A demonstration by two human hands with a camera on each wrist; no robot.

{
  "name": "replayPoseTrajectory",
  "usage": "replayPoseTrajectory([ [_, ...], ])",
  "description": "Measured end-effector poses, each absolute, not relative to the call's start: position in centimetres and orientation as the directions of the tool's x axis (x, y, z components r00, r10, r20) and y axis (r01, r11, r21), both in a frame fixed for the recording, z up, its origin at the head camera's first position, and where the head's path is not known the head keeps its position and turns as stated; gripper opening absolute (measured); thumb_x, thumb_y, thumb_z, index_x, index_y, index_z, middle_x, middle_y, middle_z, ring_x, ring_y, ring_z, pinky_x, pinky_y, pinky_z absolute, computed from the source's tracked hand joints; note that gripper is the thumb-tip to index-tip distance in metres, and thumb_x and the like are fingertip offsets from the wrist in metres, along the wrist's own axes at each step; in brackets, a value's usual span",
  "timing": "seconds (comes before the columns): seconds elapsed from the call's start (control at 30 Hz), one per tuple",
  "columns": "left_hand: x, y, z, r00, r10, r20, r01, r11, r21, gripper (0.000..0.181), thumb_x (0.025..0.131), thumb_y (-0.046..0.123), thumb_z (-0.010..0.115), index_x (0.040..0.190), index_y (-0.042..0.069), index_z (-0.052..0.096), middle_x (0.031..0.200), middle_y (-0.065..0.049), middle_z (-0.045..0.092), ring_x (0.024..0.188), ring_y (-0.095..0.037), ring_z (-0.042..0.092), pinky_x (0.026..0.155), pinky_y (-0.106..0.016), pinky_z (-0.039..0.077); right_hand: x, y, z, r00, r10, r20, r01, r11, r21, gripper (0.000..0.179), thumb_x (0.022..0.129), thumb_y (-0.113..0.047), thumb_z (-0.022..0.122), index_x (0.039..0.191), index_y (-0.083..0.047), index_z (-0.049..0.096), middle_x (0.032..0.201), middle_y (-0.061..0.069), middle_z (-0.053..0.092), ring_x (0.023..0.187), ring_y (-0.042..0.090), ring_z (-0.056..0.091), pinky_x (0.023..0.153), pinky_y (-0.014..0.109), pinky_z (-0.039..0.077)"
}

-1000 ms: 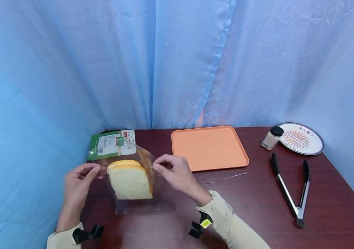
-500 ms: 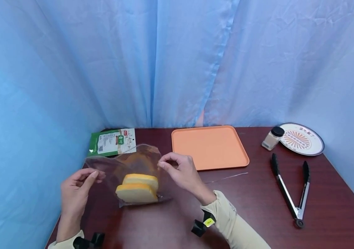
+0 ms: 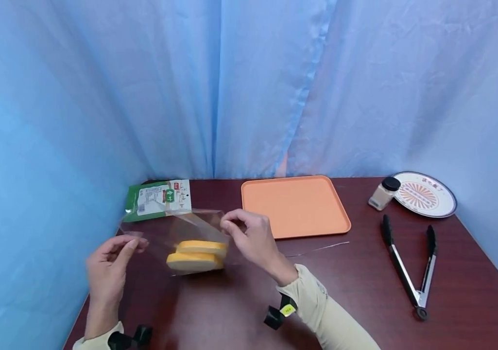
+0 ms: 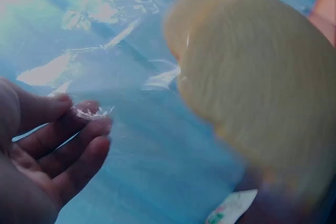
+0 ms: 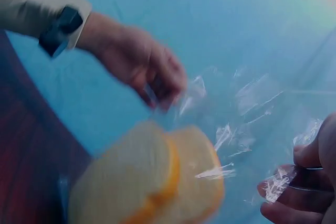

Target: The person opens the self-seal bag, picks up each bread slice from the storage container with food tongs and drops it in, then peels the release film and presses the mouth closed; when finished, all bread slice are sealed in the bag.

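Observation:
A clear plastic bag (image 3: pixel 157 238) is stretched between both hands, above the table. Inside it lie two slices of bread (image 3: pixel 196 262) with yellow-orange crusts, one behind the other; they look blurred in the left wrist view, where the pale face of the bread (image 4: pixel 257 77) fills the right side. My left hand (image 3: pixel 109 267) pinches one edge of the bag between thumb and fingers. The opposite edge is pinched by my right hand (image 3: pixel 250 238), its thumb and fingertips gripping crinkled film in the right wrist view.
Behind the bag lies a green and white packet (image 3: pixel 158 199). An orange tray (image 3: pixel 294 206) stands at the back middle, with a thin twist tie (image 3: pixel 318 250) before it. To the right are a black-lidded jar (image 3: pixel 383 193), a patterned plate (image 3: pixel 445 206) and spread tongs (image 3: pixel 406 272).
The bag has tipped, so the bread slices turned from facing the camera to lying flatter, and shifted slightly right. Both hands keep their pinch; the right hand moved a little up and right.

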State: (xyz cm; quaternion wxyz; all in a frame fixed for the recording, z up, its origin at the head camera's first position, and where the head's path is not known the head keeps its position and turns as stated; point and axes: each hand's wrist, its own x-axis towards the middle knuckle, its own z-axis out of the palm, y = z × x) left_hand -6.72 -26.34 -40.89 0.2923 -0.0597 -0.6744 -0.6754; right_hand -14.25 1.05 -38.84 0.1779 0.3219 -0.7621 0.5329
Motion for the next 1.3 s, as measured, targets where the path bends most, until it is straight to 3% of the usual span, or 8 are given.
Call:
replayPoseTrajectory([
  [0.13, -7.5, -26.0, -41.0, -0.807, -0.332, 0.488, 0.485, 0.097, 0.869, 0.009, 0.093, -0.012, 0.059, 0.098, -0.016, 0.066, 0.086, 0.002, 0.077, 0.077, -0.008, 0.073, 0.072, -0.018, 0.058, -15.0, 1.5, -40.0, -0.810, -0.277, 0.516, -0.577, 0.228, -0.784, 0.009, 0.095, -0.010, 0.067, 0.092, -0.005, 0.073, 0.077, 0.008, 0.075, 0.067, 0.020, 0.071, 0.062, 0.019, 0.055],
  [0.27, -8.1, -25.7, -41.3, -0.810, -0.360, 0.462, 0.461, 0.096, 0.882, 0.010, 0.093, -0.010, 0.060, 0.097, -0.017, 0.064, 0.084, 0.001, 0.076, 0.075, -0.008, 0.073, 0.071, -0.017, 0.058, -15.4, 1.5, -40.5, -0.841, -0.273, 0.467, -0.527, 0.218, -0.821, 0.009, 0.095, -0.011, 0.067, 0.093, -0.005, 0.073, 0.078, 0.010, 0.075, 0.069, 0.021, 0.072, 0.063, 0.021, 0.057],
  [0.43, -8.0, -25.7, -41.2, -0.806, -0.382, 0.452, 0.446, 0.109, 0.888, 0.010, 0.094, -0.008, 0.059, 0.098, -0.017, 0.064, 0.084, 0.003, 0.075, 0.076, -0.008, 0.072, 0.073, -0.017, 0.057, -15.6, 1.3, -40.5, -0.835, -0.282, 0.473, -0.532, 0.192, -0.825, 0.008, 0.095, -0.011, 0.067, 0.094, -0.005, 0.073, 0.078, 0.010, 0.075, 0.066, 0.016, 0.071, 0.057, 0.021, 0.054],
  [0.67, -7.5, -25.7, -40.6, -0.801, -0.410, 0.437, 0.430, 0.114, 0.896, 0.010, 0.093, -0.009, 0.061, 0.096, -0.019, 0.063, 0.080, 0.001, 0.076, 0.072, -0.010, 0.072, 0.070, -0.018, 0.057, -15.2, 1.4, -39.5, -0.779, -0.273, 0.565, -0.617, 0.170, -0.769, 0.006, 0.093, -0.008, 0.070, 0.091, -0.003, 0.073, 0.076, 0.010, 0.074, 0.060, 0.016, 0.066, 0.058, 0.022, 0.056],
  [0.9, -7.8, -25.7, -41.2, -0.841, -0.335, 0.425, 0.426, 0.075, 0.902, 0.011, 0.094, -0.010, 0.059, 0.098, -0.020, 0.060, 0.085, -0.001, 0.076, 0.076, -0.010, 0.072, 0.072, -0.019, 0.057, -15.5, 1.2, -40.2, -0.839, -0.313, 0.445, -0.515, 0.192, -0.836, 0.006, 0.094, -0.008, 0.068, 0.094, -0.004, 0.072, 0.080, 0.011, 0.074, 0.063, 0.025, 0.069, 0.058, 0.021, 0.055],
  [1.3, -6.3, -26.1, -40.1, -0.852, -0.331, 0.405, 0.387, 0.122, 0.914, 0.012, 0.095, -0.009, 0.058, 0.100, -0.018, 0.063, 0.089, 0.004, 0.076, 0.081, -0.008, 0.073, 0.075, -0.019, 0.057, -14.4, 2.4, -39.5, -0.824, -0.321, 0.467, -0.532, 0.157, -0.832, 0.006, 0.093, -0.008, 0.069, 0.093, -0.004, 0.073, 0.082, 0.011, 0.074, 0.065, 0.023, 0.068, 0.061, 0.024, 0.058],
])
